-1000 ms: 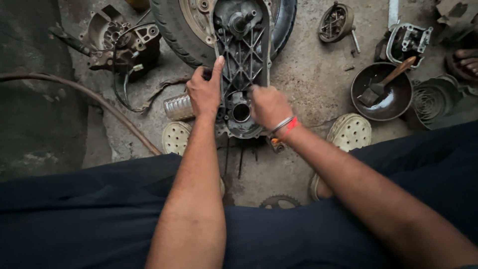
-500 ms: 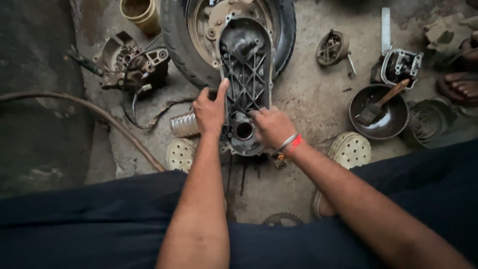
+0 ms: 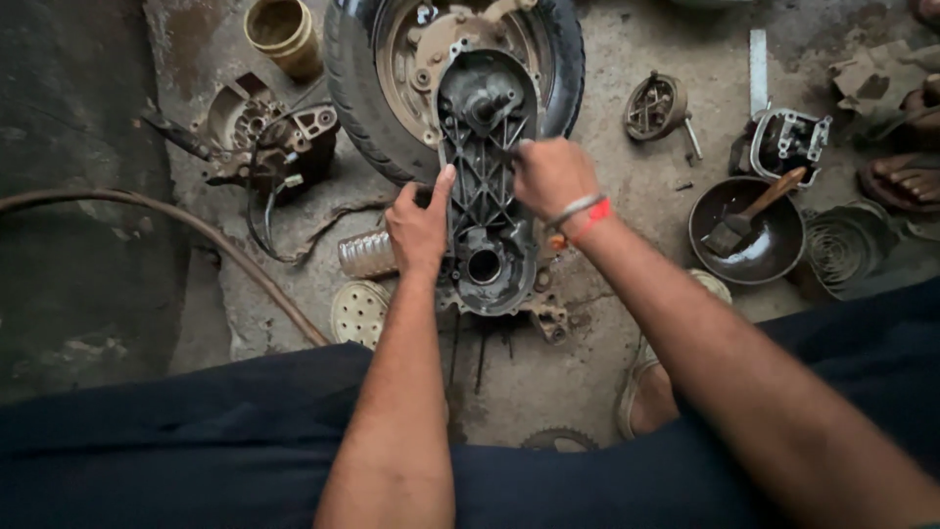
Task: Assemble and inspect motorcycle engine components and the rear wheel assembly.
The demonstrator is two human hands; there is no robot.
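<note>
A long, dark grey, ribbed cast-metal engine cover (image 3: pixel 487 186) lies lengthwise on the stained concrete floor (image 3: pixel 627 323), its far end resting over the hub of a black rubber tyre on a rusty brown wheel (image 3: pixel 392 88). The left hand (image 3: pixel 421 227) grips the cover's left edge at about mid-length, thumb stretched up along the rim and fingers curled underneath. The right hand (image 3: pixel 551 176) is closed over the right edge a little farther up, knuckles facing the camera; a metal bangle and red thread band (image 3: pixel 585 214) sit on that wrist. Both forearms reach out over dark blue trousers (image 3: pixel 196 441).

Left of the cover a small ribbed silver metal cylinder (image 3: pixel 366 254) lies just beside the left hand, and a round pale perforated disc (image 3: pixel 359 312) lies nearer the knee. Farther left sits a greasy grey engine casting with wires (image 3: pixel 264 142), with a tan cylindrical tin (image 3: pixel 284 34) beyond it, and a brown hose (image 3: pixel 176 230) curving across the floor. To the right, a round black metal bowl holding a wooden-handled brush (image 3: pixel 749 230) stands well apart from the right hand, with a small round brake-shoe assembly (image 3: pixel 654 106) behind it
</note>
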